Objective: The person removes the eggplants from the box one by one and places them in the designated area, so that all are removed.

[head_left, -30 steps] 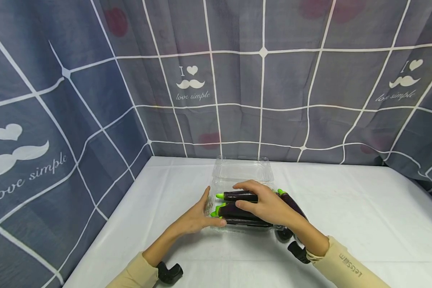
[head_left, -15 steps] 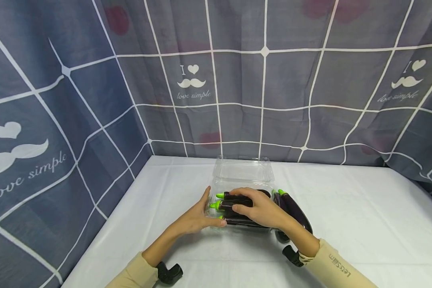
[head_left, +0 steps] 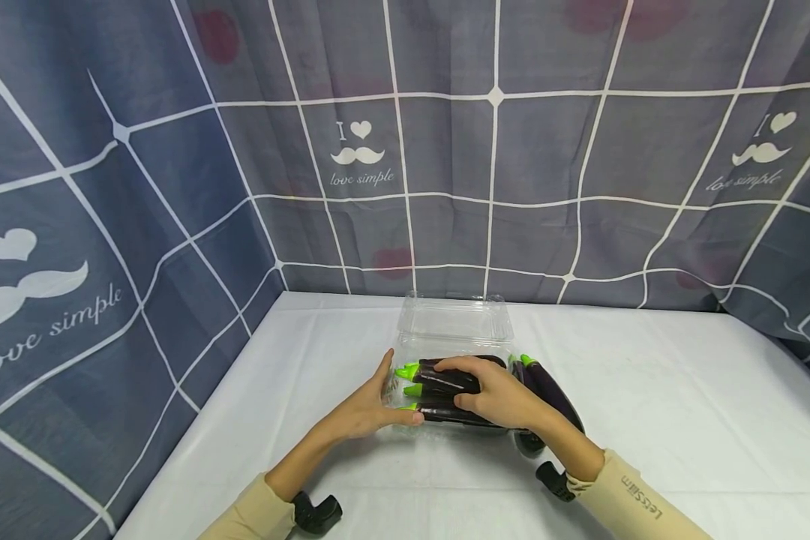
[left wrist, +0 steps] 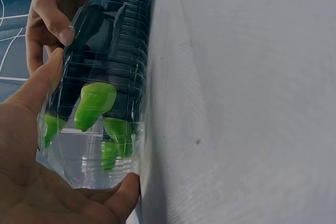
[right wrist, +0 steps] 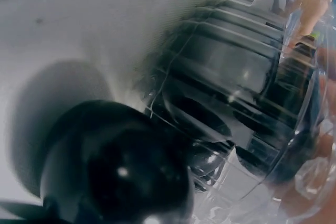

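Several dark eggplants with bright green caps lie in a clear plastic clamshell box (left wrist: pixel 84 171). My left hand (head_left: pixel 367 409) spans the box's left front corner, thumb along the front rim and fingers along the left end. Over the box, my right hand (head_left: pixel 496 394) holds an eggplant (head_left: pixel 439 379) with fingers and thumb on either side of it. That eggplant lies above the others, near the back wall, its cap pointing left. Another eggplant (head_left: pixel 445 413) rests along the front wall. The right hand's fingertips are partly hidden in the right wrist view.
The box's lid (head_left: pixel 455 319) stands folded back behind it. More eggplants (head_left: pixel 550 390) lie outside the box at its right end; one rounded dark end (right wrist: pixel 121 166) fills the right wrist view. White cloth covers the table (head_left: pixel 682 405). A gridded curtain (head_left: pixel 547 150) encloses it.
My right hand has shifted the held eggplant from the front of the box to the back, uncovering a cap in the middle. The left hand stays in place.
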{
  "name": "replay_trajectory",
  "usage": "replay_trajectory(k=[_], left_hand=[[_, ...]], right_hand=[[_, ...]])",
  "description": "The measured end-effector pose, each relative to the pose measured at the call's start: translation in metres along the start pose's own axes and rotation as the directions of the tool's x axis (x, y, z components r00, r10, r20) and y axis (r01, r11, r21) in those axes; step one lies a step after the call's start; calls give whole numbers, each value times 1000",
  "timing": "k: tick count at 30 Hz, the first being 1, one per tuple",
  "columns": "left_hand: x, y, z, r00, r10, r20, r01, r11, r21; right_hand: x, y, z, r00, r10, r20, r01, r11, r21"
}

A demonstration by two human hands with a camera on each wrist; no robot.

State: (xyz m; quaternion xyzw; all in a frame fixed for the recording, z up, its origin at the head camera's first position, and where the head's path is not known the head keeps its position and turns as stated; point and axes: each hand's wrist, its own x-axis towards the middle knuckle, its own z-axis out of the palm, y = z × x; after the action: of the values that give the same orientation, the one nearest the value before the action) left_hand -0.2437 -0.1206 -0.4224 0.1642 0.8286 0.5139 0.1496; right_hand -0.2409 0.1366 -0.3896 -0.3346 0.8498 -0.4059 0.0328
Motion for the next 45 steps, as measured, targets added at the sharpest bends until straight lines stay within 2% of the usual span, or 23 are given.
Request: replay_trajectory(k=[5, 18, 28, 36, 40, 45], left_hand=[[0, 0, 0, 1000, 8, 1, -8, 1000, 1], [2, 0, 1, 1000, 8, 1, -8, 1000, 4], [1, -1, 1, 1000, 5, 2, -5, 1000, 15], [1, 0, 1, 1000, 2, 3, -2, 1000, 9], [0, 0, 0, 1000, 13, 9, -13, 1000, 3], [0, 0, -1, 999, 35, 12, -35, 999, -20]], right_hand=[[-1, 2, -1, 1000, -20, -3, 20, 1000, 5], [-2, 5, 1, 997, -28, -70, 29, 999, 20], [-4, 6, 2, 984, 52, -171, -43, 997, 60], [-4, 5, -1, 981, 51, -187, -39, 997, 63], [-3, 3, -3, 972, 45, -229, -28, 997, 76], [-2, 2, -5, 949, 61, -309, -36, 996, 84]])
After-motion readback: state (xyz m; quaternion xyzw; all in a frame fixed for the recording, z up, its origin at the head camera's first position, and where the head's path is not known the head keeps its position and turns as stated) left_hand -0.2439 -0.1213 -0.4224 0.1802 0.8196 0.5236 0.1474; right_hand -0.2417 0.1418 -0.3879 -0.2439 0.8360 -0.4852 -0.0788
